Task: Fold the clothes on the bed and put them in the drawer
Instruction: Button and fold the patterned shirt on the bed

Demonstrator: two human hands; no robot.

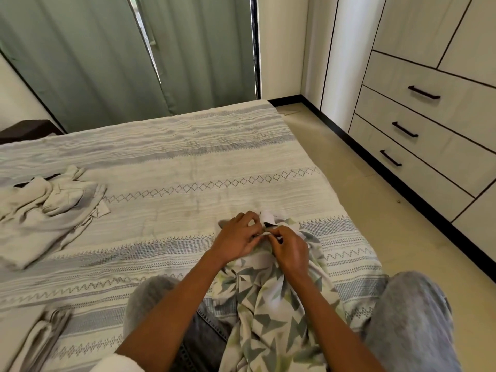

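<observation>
A white garment with a green and grey leaf print (pixel 271 304) lies bunched on the bed between my knees. My left hand (pixel 239 237) and my right hand (pixel 291 251) meet at its top end, and both pinch the cloth near its white collar (pixel 267 216). A crumpled beige garment (pixel 45 210) lies spread on the bed's left side. A folded grey and beige piece (pixel 40 342) sits at the bed's near left corner. The drawers (pixel 418 135) with black handles stand closed in the wardrobe on the right.
The bed (pixel 174 167) wears a cream and grey patterned cover. A strip of beige floor (pixel 362 189) runs between the bed and the wardrobe. Green curtains (pixel 107 55) hang behind the bed. A dark piece of furniture (pixel 26 128) stands at the far left.
</observation>
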